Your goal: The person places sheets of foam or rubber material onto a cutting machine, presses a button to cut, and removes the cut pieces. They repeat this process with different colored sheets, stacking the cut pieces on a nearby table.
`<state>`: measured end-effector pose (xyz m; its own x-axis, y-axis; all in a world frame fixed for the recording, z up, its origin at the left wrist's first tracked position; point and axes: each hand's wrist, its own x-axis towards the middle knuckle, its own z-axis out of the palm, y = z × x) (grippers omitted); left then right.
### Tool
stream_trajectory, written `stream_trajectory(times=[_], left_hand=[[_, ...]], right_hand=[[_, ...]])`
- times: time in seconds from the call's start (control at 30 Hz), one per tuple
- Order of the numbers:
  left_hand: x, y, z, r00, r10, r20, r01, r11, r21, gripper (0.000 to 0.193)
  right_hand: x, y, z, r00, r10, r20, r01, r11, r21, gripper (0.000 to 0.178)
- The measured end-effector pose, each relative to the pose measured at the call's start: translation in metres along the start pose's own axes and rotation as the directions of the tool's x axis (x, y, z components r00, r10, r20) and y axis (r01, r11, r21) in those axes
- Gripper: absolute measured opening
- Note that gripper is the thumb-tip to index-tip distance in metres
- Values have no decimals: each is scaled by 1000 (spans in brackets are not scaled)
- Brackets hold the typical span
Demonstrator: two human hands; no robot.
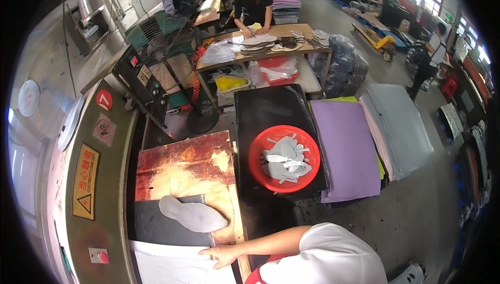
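My right hand point(223, 256) reaches in from the lower right, white sleeve at the shoulder. Its fingers are stretched out over the edge of a white sheet point(179, 264) with faint outlines on it, with the thumb apart from them. Whether the fingertips press on the sheet, I cannot tell. Just beyond the sheet, a grey insole-shaped piece point(192, 215) lies on a black sheet point(151, 221), on top of a worn wooden board point(179, 161). My left hand is out of view.
A green machine point(107, 180) with a red button stands at left. A red basin point(255, 167) of grey cut pieces rests on a black stack point(271, 107). Purple sheets point(346, 148) and grey sheets point(398, 133) lie right. Beyond are a fan point(164, 39) and a person point(253, 5) at a table.
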<state>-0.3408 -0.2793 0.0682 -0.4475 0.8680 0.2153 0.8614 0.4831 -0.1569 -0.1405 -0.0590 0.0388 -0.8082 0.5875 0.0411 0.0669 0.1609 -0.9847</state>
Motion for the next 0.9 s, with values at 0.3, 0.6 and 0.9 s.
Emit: stream_trajectory(times=[0.3, 0.6, 0.9], left_hand=[[33, 61, -50, 939, 322, 123, -241, 867, -437, 79], [51, 76, -14, 958, 280, 64, -82, 480, -874, 69], [68, 71, 6, 899, 433, -60, -395, 747, -535, 61]], right_hand=[[20, 22, 19, 931, 72, 359, -289, 747, 599, 100], [3, 23, 35, 932, 29, 361, -355, 266, 896, 97], [-32, 1, 36, 951, 298, -84, -222, 845, 487, 40]])
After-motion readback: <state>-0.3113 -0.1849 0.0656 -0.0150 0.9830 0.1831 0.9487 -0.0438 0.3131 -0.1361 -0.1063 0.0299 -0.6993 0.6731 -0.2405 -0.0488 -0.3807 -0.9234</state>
